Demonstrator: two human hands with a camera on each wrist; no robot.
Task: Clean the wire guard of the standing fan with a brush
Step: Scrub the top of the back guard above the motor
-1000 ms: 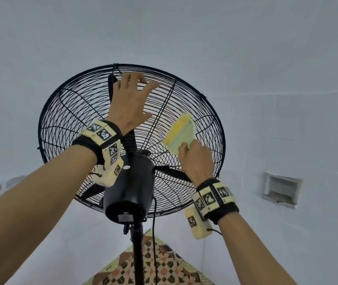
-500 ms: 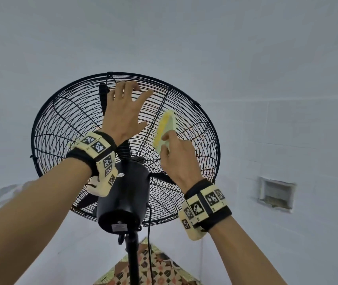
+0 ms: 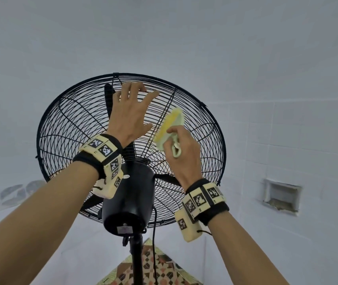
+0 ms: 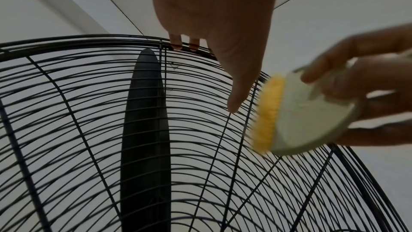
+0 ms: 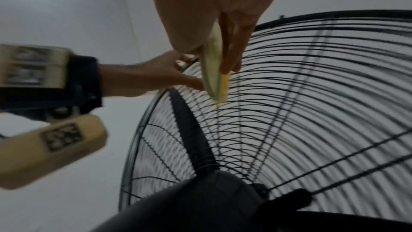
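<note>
Seen from below, the round black wire guard (image 3: 71, 128) of a standing fan (image 3: 136, 262) fills the middle of the view. The left grip (image 3: 131, 114), a bare hand, has its fingers spread, with some fingertips hooked on the wires at the guard's 12 o'clock rim. The right grip (image 3: 184, 153) is clamped round a pale green brush (image 3: 179, 119). Its yellow bristles (image 3: 166, 126) lie against the wires at about 1 o'clock from the hub. The black motor housing (image 3: 129, 198) sits at 6 o'clock.

A white tiled wall (image 3: 287, 130) has a recessed niche (image 3: 282, 197) on the right and grey oval marks (image 3: 9, 192) low on the left; patterned floor tiles (image 3: 159, 268) show below.
</note>
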